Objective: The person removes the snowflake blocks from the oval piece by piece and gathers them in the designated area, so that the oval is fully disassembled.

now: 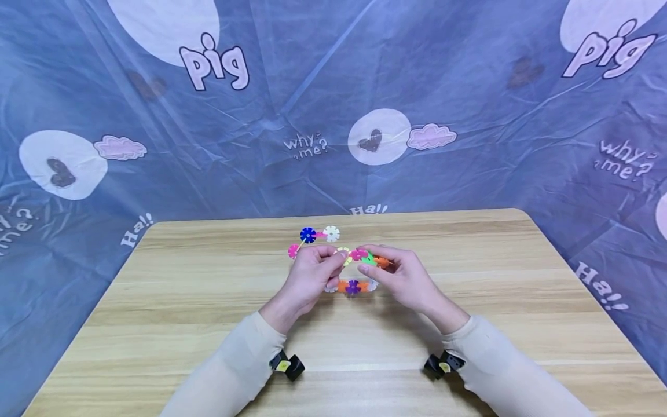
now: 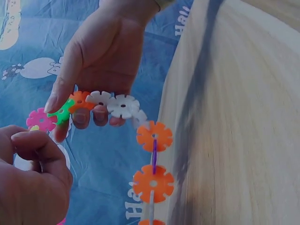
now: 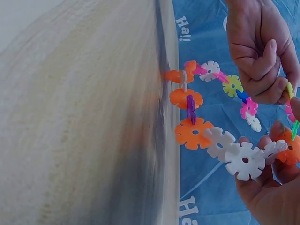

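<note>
A chain of slotted plastic snowflake discs in several colours hangs between both hands. My left hand [image 1: 307,277] pinches a yellow disc [image 1: 344,252] between thumb and forefinger; its other fingers curl in. Beside it, my right hand [image 1: 409,278] grips the chain by a green disc [image 2: 57,117], thumb on one side and fingers behind. A pink disc [image 2: 41,125] sits between the yellow and green ones. Next to the green disc come an orange disc [image 2: 85,104] and white discs [image 3: 234,164] lying along the right fingers. Whether yellow and pink are joined is hard to see.
The chain continues through orange discs [image 3: 184,132], a purple disc [image 1: 352,282] and more, to a blue disc [image 1: 307,230] and a white disc [image 1: 331,229] at the far side. Below lies a wooden table [image 1: 156,324]; a blue printed cloth [image 1: 292,185] hangs behind it.
</note>
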{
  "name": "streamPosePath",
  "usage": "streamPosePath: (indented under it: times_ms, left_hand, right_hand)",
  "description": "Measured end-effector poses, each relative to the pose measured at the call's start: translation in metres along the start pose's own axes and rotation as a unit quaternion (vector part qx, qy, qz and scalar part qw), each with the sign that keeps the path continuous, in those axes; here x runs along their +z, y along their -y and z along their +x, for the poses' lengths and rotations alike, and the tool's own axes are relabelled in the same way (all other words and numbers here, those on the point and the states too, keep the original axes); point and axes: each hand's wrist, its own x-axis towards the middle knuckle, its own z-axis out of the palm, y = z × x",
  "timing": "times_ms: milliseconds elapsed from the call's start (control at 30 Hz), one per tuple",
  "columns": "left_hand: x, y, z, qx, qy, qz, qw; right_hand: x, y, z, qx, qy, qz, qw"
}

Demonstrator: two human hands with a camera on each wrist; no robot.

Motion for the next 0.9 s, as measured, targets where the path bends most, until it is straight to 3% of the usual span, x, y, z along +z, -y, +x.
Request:
streamPosePath:
  times_ms: [300, 500, 900]
  left_hand:
    - [-0.001, -0.001, -0.001, -0.002, -0.001, 0.023, 0.9997]
    - [-0.005, -0.001, -0.002, 0.012, -0.002, 0.021, 0.9997]
    - [-0.021, -0.003, -0.008, 0.051, -0.029, 0.133, 0.9894]
  right_hand:
    - [0.0, 0.001, 0.0, -0.012, -0.004, 0.012, 0.9999]
    - [-0.001, 0.002, 0.0, -0.01, -0.003, 0.012, 0.9999]
    - [-0.004, -0.001, 0.0, 0.001, -0.007, -0.008, 0.9999]
